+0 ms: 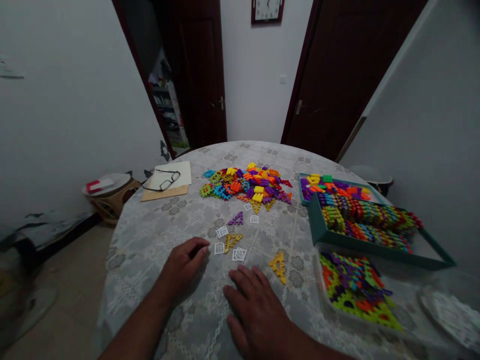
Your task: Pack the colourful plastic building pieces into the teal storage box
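My left hand (pixel 185 261) rests on its side on the cloth with loosely curled fingers, thumb apart from the index finger, and no object visible in it. Palm down, my right hand (pixel 257 307) lies with its fingers stretched out. A yellow triangular plastic piece (pixel 278 267) is just right of its fingertips. Between and beyond the hands lie another yellow triangle (pixel 233 242), a purple triangle (pixel 236 219) and several small white printed squares, including one square (pixel 219 248) near my left fingertips and two overlapping squares (pixel 239 254) above my right hand.
A heap of colourful interlocking pieces (pixel 240 186) sits farther back. At right are a shallow tray of pieces (pixel 303 195), a teal box (pixel 318 232) of stacked pieces and a clear tub (pixel 325 292). Glasses (pixel 165 185) lie on papers (pixel 183 172) at left.
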Action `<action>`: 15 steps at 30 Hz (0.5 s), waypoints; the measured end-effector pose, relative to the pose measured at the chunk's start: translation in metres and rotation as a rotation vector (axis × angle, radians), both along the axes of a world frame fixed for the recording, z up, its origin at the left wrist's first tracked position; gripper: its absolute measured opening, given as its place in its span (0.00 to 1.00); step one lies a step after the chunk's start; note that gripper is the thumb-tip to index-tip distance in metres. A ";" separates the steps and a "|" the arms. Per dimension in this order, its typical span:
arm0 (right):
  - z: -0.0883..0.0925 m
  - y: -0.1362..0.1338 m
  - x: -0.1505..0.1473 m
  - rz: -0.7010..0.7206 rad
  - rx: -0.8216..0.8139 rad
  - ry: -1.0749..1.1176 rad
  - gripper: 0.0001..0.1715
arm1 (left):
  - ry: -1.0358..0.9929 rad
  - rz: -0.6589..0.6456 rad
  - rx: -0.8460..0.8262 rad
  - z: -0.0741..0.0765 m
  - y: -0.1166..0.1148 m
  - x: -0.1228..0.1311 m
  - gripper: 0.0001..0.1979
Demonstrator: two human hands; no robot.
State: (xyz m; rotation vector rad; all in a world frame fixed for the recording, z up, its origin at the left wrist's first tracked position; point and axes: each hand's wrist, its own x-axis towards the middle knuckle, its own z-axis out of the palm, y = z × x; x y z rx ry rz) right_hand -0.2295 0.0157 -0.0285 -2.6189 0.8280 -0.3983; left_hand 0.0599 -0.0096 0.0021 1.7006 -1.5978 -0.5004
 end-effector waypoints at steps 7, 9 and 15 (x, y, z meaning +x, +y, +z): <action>0.010 -0.010 0.003 -0.025 -0.040 -0.070 0.23 | 0.081 -0.034 -0.029 -0.002 -0.001 -0.005 0.14; 0.013 -0.016 0.005 -0.031 -0.059 -0.126 0.19 | 0.095 -0.007 -0.046 0.002 -0.005 -0.003 0.14; 0.014 -0.022 0.006 -0.031 -0.181 -0.147 0.18 | -0.113 0.091 -0.255 0.040 -0.056 0.034 0.19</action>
